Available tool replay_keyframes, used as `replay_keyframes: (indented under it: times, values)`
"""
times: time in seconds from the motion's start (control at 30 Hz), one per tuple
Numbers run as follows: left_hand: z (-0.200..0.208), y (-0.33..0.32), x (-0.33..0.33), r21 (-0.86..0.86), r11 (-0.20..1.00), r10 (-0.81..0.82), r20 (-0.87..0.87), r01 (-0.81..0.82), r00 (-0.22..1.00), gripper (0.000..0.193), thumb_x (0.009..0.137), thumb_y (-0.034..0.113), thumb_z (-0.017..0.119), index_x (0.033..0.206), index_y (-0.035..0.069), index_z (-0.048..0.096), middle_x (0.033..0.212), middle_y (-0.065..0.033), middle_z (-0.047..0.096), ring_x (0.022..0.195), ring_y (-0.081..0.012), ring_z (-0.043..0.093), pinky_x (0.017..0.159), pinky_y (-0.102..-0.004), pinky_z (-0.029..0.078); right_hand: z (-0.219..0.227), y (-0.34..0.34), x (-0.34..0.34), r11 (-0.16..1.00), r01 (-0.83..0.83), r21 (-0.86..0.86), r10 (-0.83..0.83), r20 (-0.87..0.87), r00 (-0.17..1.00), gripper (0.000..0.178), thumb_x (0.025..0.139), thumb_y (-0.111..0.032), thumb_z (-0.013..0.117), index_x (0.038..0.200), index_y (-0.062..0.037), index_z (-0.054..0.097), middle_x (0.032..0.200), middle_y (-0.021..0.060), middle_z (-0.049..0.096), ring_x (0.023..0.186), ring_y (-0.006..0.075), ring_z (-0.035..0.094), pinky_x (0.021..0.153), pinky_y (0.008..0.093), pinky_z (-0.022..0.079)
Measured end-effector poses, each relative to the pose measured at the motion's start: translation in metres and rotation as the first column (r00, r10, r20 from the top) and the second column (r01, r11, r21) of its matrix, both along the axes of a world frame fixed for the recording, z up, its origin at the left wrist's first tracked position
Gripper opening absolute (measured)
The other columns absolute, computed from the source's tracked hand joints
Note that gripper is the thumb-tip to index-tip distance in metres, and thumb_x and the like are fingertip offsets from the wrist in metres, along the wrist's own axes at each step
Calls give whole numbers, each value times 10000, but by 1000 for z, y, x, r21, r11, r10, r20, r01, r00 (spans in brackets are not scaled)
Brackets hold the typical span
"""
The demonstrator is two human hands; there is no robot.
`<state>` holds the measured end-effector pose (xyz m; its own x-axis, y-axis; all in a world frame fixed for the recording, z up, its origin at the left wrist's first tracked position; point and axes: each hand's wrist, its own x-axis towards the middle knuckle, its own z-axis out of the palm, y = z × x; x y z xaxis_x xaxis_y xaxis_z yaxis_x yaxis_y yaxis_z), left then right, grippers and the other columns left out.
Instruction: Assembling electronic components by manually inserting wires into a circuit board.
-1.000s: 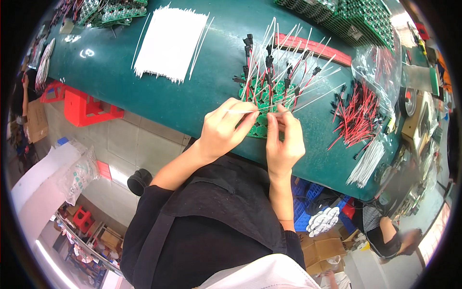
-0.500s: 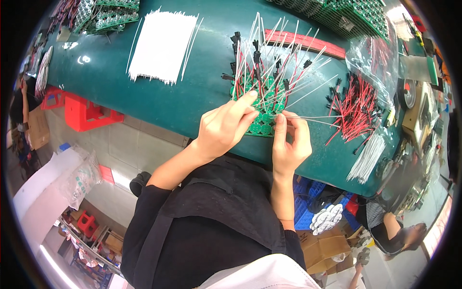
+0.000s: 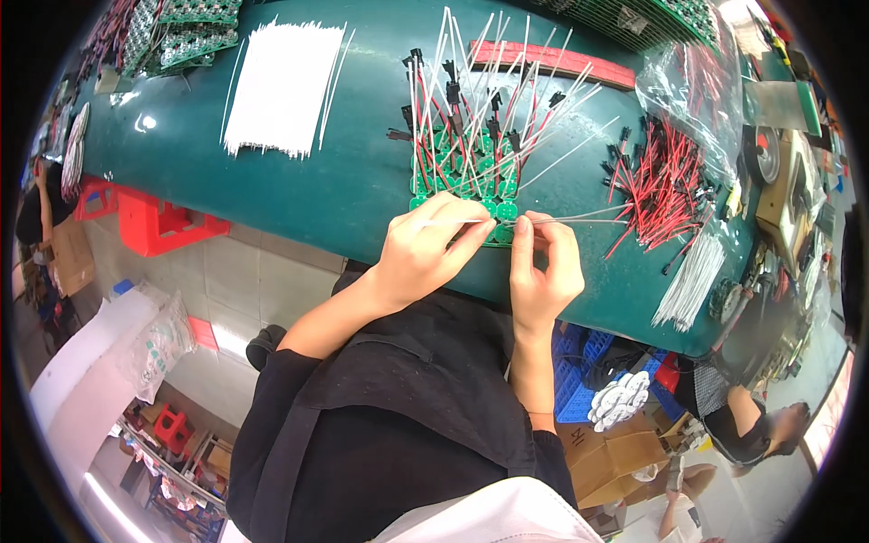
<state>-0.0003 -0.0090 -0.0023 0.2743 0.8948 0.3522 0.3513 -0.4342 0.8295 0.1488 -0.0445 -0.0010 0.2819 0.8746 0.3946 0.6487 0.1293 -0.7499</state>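
Left-hand pinch: left hand (image 3: 418,249), thumb and forefinger closed on a thin, straight white wire (image 3: 458,221).
Right-hand pinch: right hand (image 3: 548,271), fingertips nearly together, apparently on thin, pale grey wires (image 3: 584,218) extending rightward; exact contact is too small to tell.
Board: green circuit board of round sections (image 3: 420,203), on the dark green table (image 3: 299,204), at and beyond the fingertips. A knock could shift it.
Standing wires: upright white wires (image 3: 444,56) among black plastic plugs (image 3: 453,92). Snagging could bend them.
Lead pile: tangled red-and-black leads (image 3: 667,195); the grey wires' far ends could catch there.
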Motion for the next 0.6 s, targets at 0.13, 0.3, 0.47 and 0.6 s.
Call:
replay_keyframes:
  times: [0.13, 0.3, 0.47, 0.6]
  values:
    - [-2, 1, 5, 45, 999, 8, 4, -8, 1000, 185, 748, -76, 758, 892, -23, 655, 835, -102, 685, 692, -187, 661, 568, -263, 555, -2, -1, 0, 1000, 14, -3, -14, -4, 1000, 120, 816, 65, 713, 900, 40, 631, 862, 123, 680, 651, 183, 635, 542, 267, 532]
    - [-6, 2, 6, 74, 997, 6, -1, -6, 1000, 203, 750, -80, 758, 907, -26, 640, 839, -103, 680, 681, -187, 660, 561, -265, 556, -4, -1, 1, 1000, 8, 8, -8, 21, 1000, 129, 810, 68, 717, 907, 42, 635, 860, 124, 679, 658, 187, 636, 544, 267, 537]
    - [-7, 3, 6, 97, 995, 3, -1, -3, 1000, 204, 761, -70, 755, 921, -23, 637, 838, -98, 680, 675, -182, 660, 560, -260, 556, -5, 0, 0, 1000, 19, 11, -19, 16, 1000, 132, 806, 70, 717, 907, 41, 637, 861, 128, 680, 668, 192, 640, 552, 277, 538]
    - [-5, 4, 6, 112, 994, -7, -24, 10, 1000, 236, 769, -54, 758, 963, -28, 626, 842, -108, 681, 666, -168, 663, 548, -259, 553, -5, 1, 0, 1000, -24, 3, 24, 55, 998, 165, 791, 55, 734, 931, 36, 648, 876, 132, 691, 718, 228, 656, 621, 315, 550]
